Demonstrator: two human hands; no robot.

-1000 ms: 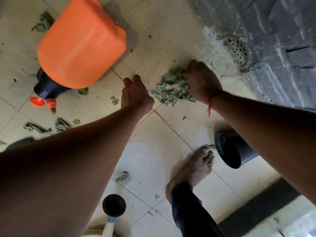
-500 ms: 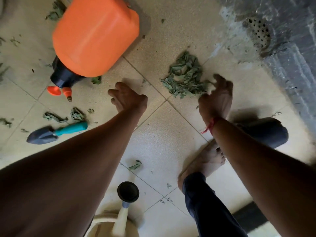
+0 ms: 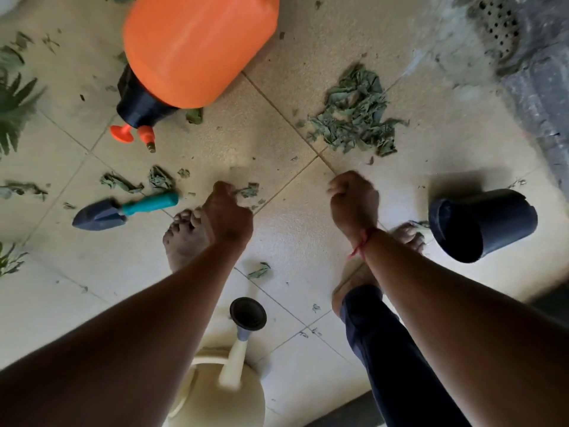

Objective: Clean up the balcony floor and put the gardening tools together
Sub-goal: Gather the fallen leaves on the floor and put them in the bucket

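A: What sits nearest?

B: The can [image 3: 228, 392], on the tiles between the two arms. It looks like light plastic. Its handle is hidden, so the spout is the only hold on show.

A: And the hands?

B: Both arms reach forward and down. The left hand [image 3: 226, 215] is low, back up, with its fingers curled at a leaf scrap [image 3: 250, 190]. I cannot tell whether they pinch it. The right hand [image 3: 354, 201] is curled too, blurred, palm hidden, and I cannot tell if it holds anything.

A: The tools?

B: The trowel [image 3: 123, 208] lies just left of the left hand. It is stiff, so take the teal handle. The pot [image 3: 480, 223] lies on its side at right, and I'd judge it light and rigid. Grip its rim.

A: Farther out?

B: The pile [image 3: 354, 118] of leaves lies beyond the right hand. It is near weightless and crumbly, best scooped with both palms. The sprayer [image 3: 197, 47] lies tipped, farthest off. It is bulky, maybe heavy if filled, so take the black neck.
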